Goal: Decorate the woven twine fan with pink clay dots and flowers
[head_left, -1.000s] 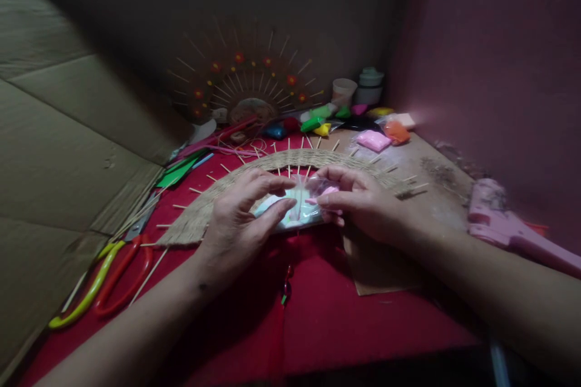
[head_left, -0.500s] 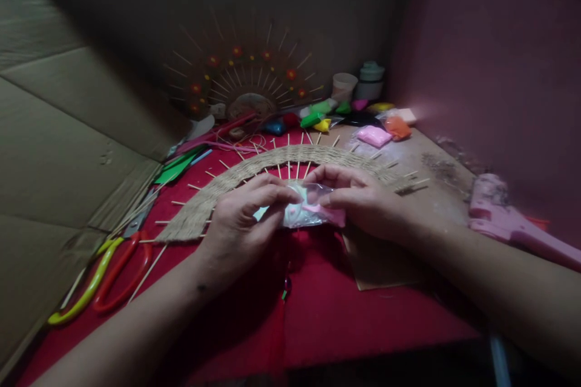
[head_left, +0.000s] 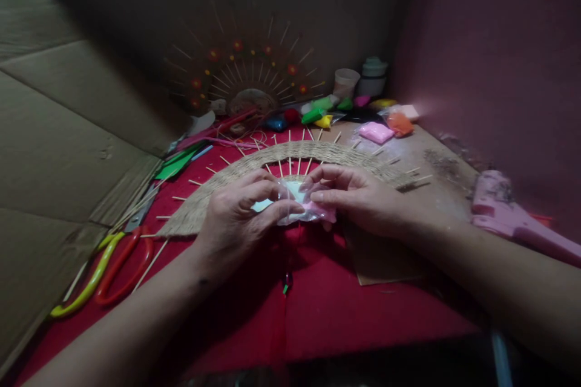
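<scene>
A small clear plastic bag (head_left: pixel 310 213) with something soft and pink in it, like modelling clay, is pinched between both hands. My left hand (head_left: pixel 236 208) grips its left side between thumb and fingers. On the pink end, my right hand (head_left: pixel 363 199) is closed with thumb against fingers. Behind and under the hands lies a half-round woven fan (head_left: pixel 254 163), an arched straw-coloured band on thin sticks. Its pale centre piece (head_left: pixel 294 188) shows partly between the hands. A red cord with a dark bead (head_left: pixel 287 279) hangs below the bag.
Scissors with red and yellow handles (head_left: pixel 124 269) lie at left beside a cardboard wall (head_left: pixel 68 151). Several coloured clay packets (head_left: pixel 376 132) sit at the back right, near a cup (head_left: pixel 345 84). A pink glue gun (head_left: pixel 521 214) lies at right. A flower-decorated fan (head_left: pixel 249 100) stands behind.
The bag has shifted slightly left, and its plastic is bunched differently between the fingers. My right hand has moved a little left over the pink end. Both hands still hold it.
</scene>
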The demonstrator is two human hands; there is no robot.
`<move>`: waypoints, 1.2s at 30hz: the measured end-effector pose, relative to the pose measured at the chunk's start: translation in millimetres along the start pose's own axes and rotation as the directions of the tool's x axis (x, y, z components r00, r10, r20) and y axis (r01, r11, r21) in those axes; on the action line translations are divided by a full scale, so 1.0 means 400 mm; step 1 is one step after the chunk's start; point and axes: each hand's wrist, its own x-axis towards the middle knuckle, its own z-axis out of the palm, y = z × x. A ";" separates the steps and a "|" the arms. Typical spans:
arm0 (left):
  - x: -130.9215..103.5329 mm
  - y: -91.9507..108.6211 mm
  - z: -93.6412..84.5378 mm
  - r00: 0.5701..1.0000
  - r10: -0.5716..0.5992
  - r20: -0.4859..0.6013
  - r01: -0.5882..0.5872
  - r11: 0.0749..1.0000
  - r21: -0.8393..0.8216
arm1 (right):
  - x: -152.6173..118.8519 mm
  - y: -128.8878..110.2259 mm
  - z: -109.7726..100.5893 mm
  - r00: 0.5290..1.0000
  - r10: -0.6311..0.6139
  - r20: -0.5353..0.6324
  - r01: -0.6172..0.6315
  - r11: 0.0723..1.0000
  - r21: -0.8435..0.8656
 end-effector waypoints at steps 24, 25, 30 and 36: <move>-0.010 -0.002 0.021 0.989 0.135 0.058 -0.138 0.989 0.047 | 0.002 -0.009 0.005 0.997 0.014 -0.079 -0.009 0.997 0.073; -0.010 0.000 0.021 0.987 0.152 0.049 -0.155 0.986 0.065 | 0.002 -0.009 0.005 0.997 0.019 -0.078 -0.014 0.997 0.071; -0.010 0.007 0.026 0.967 0.253 0.007 -0.251 0.955 0.155 | 0.001 -0.003 0.005 0.998 0.038 -0.056 -0.035 0.998 0.046; -0.011 0.013 0.027 0.960 0.279 0.033 -0.281 0.943 0.177 | 0.000 -0.005 0.007 0.999 0.047 -0.021 -0.045 0.997 0.060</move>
